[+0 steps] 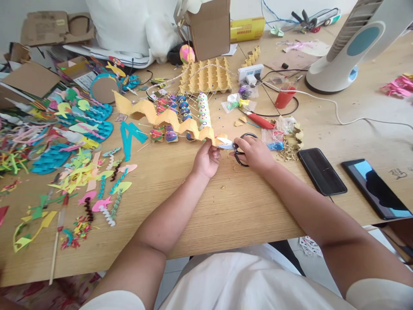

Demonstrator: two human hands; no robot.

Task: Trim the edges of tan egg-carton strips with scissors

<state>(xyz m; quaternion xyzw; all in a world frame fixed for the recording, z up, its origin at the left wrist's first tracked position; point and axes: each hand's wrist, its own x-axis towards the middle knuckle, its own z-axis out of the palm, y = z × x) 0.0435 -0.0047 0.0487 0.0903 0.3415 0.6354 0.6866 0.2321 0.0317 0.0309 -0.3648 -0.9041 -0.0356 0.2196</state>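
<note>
My left hand [207, 160] pinches the near end of a long wavy strip of egg carton [164, 118], which slants up and away to the left above the table. My right hand [254, 151] grips black-handled scissors [241, 156]. Their blades meet the strip's end, just right of my left fingertips. Behind the strip stand painted egg-carton cups: blue ones [185, 107], red ones [161, 105] and a white dotted row [204, 110]. Nearer, a purple cup [171, 134] sits beside a red one [156, 135]. Part of these rows is hidden by the strip.
An uncut egg tray [204, 75] lies at the back. Colourful paper scraps [75, 174] cover the left. To the right are a red cup of sticks [285, 95], a red-handled knife [262, 121], a pile of carton trimmings [288, 150], two phones [322, 172] and a white fan [342, 56].
</note>
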